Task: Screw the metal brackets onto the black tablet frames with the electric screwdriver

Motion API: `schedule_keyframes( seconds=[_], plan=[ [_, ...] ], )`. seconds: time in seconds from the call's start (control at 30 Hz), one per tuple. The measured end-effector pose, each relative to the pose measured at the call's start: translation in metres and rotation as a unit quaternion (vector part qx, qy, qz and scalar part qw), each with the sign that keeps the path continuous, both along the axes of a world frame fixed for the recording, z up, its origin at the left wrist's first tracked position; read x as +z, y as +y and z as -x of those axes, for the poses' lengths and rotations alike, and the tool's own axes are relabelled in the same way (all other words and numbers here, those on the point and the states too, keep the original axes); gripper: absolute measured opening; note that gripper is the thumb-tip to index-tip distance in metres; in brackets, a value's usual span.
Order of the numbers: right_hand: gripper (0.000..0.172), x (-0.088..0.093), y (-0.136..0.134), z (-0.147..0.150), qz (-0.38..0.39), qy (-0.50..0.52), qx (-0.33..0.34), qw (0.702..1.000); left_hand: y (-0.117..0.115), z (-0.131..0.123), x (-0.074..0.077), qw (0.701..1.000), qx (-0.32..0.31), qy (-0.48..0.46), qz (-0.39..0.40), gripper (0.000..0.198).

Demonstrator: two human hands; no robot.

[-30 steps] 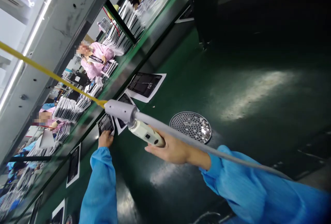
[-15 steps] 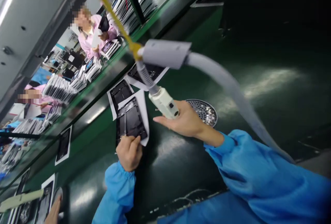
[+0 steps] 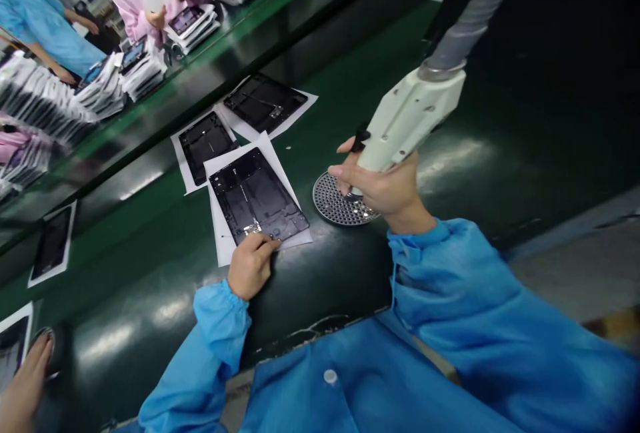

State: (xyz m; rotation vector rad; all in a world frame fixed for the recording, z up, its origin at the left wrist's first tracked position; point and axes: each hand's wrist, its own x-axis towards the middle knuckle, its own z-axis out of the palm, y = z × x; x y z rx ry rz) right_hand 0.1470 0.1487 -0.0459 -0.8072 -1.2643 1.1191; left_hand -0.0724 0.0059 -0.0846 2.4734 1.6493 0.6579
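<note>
My left hand point(image 3: 250, 265): fingers closed on the panel point(image 3: 257, 196), near edge, centre frame; I judge this pins it flat. My right hand point(image 3: 383, 186): fingers clamped round the tool point(image 3: 413, 113), tip over the disc point(image 3: 333, 205).

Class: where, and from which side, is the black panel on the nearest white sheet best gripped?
Probably its near edge, from the worker's side: the black panel lies flat and thin, and that edge faces the left hand, whose fingers rest on it. The right hand grips the electric screwdriver.
</note>
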Motion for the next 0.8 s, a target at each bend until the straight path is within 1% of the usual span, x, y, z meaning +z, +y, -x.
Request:
schedule_keyframes(
  seconds=[0.1, 0.2, 0.33, 0.43, 0.57, 0.7, 0.8],
  plan=[
    [0.023, -0.004, 0.0, 0.005, -0.008, 0.001, -0.008, 1.0, 0.002, 0.017, 0.004, 1.0, -0.01, 0.003, 0.017, 0.034],
    [0.022, -0.005, -0.001, 0.011, -0.026, -0.009, -0.007, 1.0, 0.003, 0.028, 0.013, 0.999, -0.007, 0.012, 0.038, 0.025],
    [0.022, -0.006, -0.003, 0.015, -0.023, -0.011, 0.01, 1.0, 0.003, 0.029, 0.021, 0.997, -0.023, 0.012, 0.072, 0.021],
    [0.024, -0.009, -0.004, 0.019, -0.007, -0.016, 0.027, 0.999, 0.003, 0.027, 0.023, 0.995, -0.053, 0.023, 0.081, 0.026],
    [0.026, -0.012, -0.004, 0.022, 0.008, -0.027, 0.047, 0.999, 0.002, 0.028, 0.027, 0.99, -0.042, 0.092, 0.097, 0.028],
    [0.026, -0.01, -0.005, 0.023, 0.031, -0.041, 0.053, 0.997, 0.0, 0.031, 0.037, 0.975, -0.037, 0.187, 0.111, 0.025],
    [0.026, -0.007, -0.006, 0.023, 0.038, -0.046, 0.055, 0.997, 0.001, 0.037, 0.043, 0.965, -0.038, 0.229, 0.124, 0.023]
  ],
)
